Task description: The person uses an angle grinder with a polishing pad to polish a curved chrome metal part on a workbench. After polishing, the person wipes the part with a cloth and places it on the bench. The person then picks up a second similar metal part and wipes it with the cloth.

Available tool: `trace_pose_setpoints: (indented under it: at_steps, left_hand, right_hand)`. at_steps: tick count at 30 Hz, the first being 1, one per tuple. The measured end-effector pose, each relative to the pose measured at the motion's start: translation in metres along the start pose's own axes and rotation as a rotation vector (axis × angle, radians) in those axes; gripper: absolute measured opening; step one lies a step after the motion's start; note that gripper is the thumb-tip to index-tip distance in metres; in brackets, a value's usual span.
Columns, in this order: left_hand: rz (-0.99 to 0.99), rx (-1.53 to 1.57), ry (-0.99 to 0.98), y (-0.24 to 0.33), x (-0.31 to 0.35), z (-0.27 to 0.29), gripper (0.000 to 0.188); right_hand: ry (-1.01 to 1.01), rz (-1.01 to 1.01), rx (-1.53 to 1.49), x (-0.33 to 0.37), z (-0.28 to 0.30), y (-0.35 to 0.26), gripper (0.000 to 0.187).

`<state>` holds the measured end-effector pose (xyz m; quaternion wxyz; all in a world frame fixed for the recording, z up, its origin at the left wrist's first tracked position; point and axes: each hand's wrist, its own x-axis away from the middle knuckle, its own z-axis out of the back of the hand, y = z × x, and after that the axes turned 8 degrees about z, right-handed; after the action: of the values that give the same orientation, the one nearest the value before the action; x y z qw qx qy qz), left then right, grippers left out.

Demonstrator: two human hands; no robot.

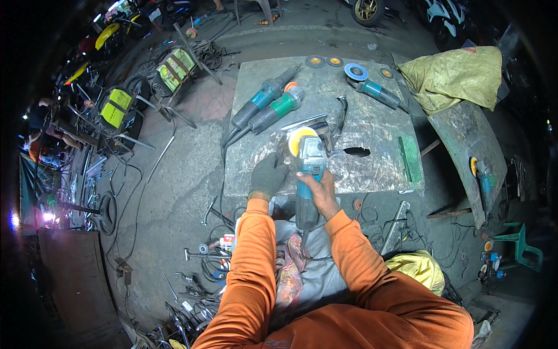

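While our right fingers point(309, 180) wrapped the grinder point(307, 205) at the desk's point(378, 177) near edge, our gloved left fingers point(281, 168) curved beside its disc point(301, 138), their hold unclear; we judged grinding in hand, steady pressure needed next.

A worn tabletop point(383, 128) carries three grinders point(264, 100), discs point(315, 61), perhaps a lever point(340, 116).

Dim overall, uneven light. Tabletop point(372, 174) mid-frame is best lit, patchy pale sheen. Angle grinder point(306, 203) reads clear, grey head catching light. White-violet flare point(48, 217) at far left blows out. Deep shadow under right-side board point(474, 139). Motorcycles point(446, 22) murky. Fisheye bends edges; corners black.
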<state>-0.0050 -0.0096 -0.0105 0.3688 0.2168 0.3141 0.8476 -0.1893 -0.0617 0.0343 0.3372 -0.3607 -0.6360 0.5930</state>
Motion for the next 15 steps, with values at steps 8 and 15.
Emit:
trace_pose_setpoints:
  at_steps: [8, 15]
  left_hand:
    - [0.006, 0.008, -0.003, 0.0019, 0.0026, 0.0008, 0.034]
    - [0.006, 0.011, -0.004, 0.0029, 0.0015, 0.0, 0.032]
  right_hand:
    - [0.09, 0.013, -0.088, -0.0012, -0.0001, 0.0045, 0.037]
    - [-0.004, 0.036, -0.003, 0.0025, -0.0065, 0.0001, 0.039]
